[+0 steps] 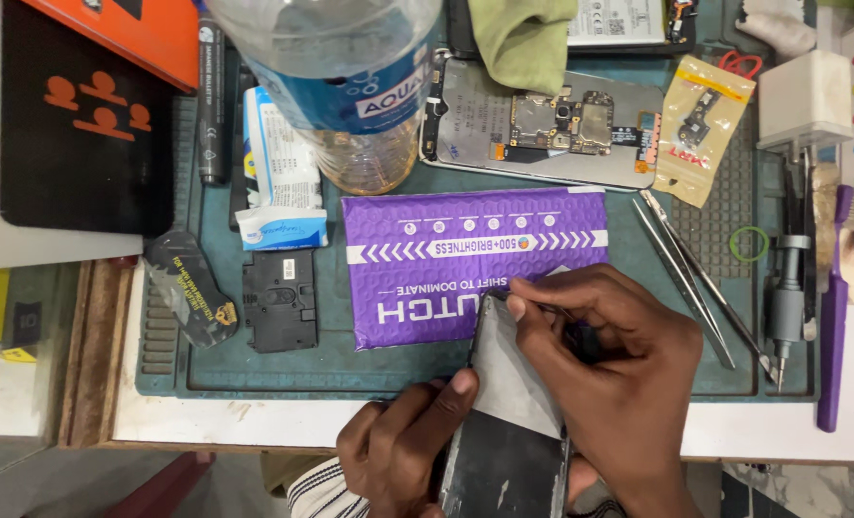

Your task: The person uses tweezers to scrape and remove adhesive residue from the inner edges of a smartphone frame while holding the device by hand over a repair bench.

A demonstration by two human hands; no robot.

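Hands meet over a phone screen panel (513,422) held upright on its edge just below the purple padded pouch (475,264), which lies in the middle of the green work mat (734,221). The left hand (403,451) wraps the panel's lower left side, thumb pressed against its edge. The right hand (609,374) pinches a thin dark tool at the panel's top corner, fingers closed tight on it. Right of the pouch lie tweezers (686,278) and a small grey screwdriver (782,307). Above the pouch sits an opened phone (542,129) with its circuit board showing, and a clear water bottle (350,86). Left of the pouch rests a black plastic cover (280,299).
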